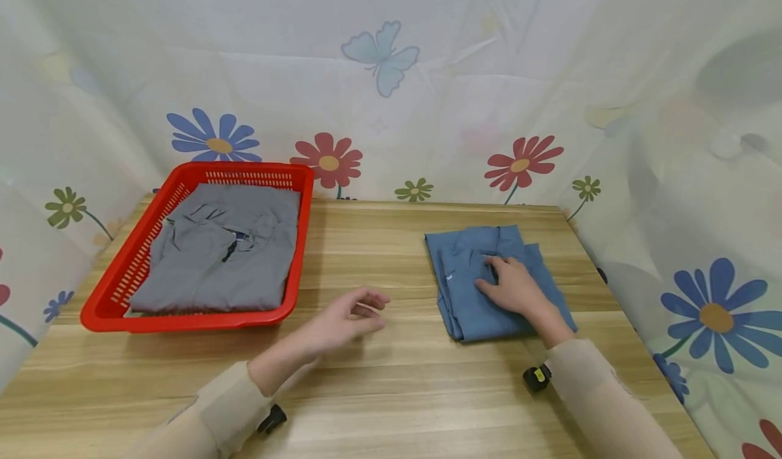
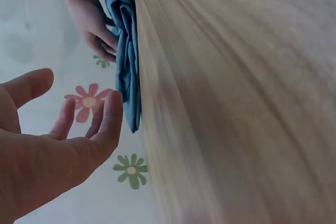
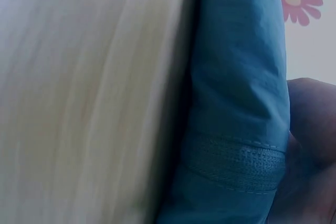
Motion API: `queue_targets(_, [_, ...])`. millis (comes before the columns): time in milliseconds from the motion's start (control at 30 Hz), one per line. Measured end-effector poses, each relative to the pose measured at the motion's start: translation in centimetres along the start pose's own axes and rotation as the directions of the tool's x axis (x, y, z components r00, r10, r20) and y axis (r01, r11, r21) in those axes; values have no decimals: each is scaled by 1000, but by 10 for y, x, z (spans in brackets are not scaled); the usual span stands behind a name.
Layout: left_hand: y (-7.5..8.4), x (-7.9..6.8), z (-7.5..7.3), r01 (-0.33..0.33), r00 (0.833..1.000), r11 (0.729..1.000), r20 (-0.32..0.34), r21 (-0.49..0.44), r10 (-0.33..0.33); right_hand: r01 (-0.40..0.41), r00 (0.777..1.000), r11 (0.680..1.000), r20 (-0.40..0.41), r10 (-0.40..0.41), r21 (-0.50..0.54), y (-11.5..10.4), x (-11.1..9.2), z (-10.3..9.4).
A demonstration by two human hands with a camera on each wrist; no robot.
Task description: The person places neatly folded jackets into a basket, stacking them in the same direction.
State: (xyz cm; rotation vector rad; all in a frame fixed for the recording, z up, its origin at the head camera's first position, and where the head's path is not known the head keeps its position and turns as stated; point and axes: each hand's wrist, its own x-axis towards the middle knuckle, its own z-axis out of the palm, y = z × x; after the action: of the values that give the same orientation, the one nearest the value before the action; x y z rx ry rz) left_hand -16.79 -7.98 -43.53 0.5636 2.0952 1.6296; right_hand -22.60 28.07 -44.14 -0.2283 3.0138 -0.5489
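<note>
Garment (image 1: pixel 473 311), blue and folded, lies on the wooden tabletop (image 1: pixel 391 384) directly beneath the nearer right hand (image 1: pixel 516 288), whose fingers seem only to rest on it, while the relaxed, empty left hand (image 1: pixel 342 320) hovers well to its left.

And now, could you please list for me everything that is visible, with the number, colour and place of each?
Basket: one, red, left on the table
Grey garment: at least one, grey, folded inside the basket
Blue garment: at least one, blue, folded, right on the table
Table: one, light wood-coloured, underneath
Backdrop: count unclear, whitish, flower-printed, behind and beside the table
Black devices: two, black, one near each wrist
Sleeves: two, beige, on the forearms
Left hand: one, bare, between basket and blue garment
Right hand: one, bare, on the blue garment
</note>
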Motion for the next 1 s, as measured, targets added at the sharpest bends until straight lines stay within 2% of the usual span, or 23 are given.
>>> queue_targets(200, [-3,5,1,69,997,992,-23,-105,-72,21,1000,1000,14,-21,-6,-11,5,5])
queue_targets(400, [-6,9,0,80,996,986,-28,-145,-85,28,1000,1000,13,-28,1,-19,10,9])
queue_targets(700, [-9,15,0,76,992,983,-84,-167,-91,63,997,997,32,-64,38,-36,13,10])
queue_targets(867, [-6,17,-2,81,990,983,-97,-166,-98,86,994,988,51,-93,126,-40,13,7])
queue_targets(1000, [-5,20,-1,95,988,981,-107,-167,-113,60,994,953,71,-84,299,-35,12,-2])
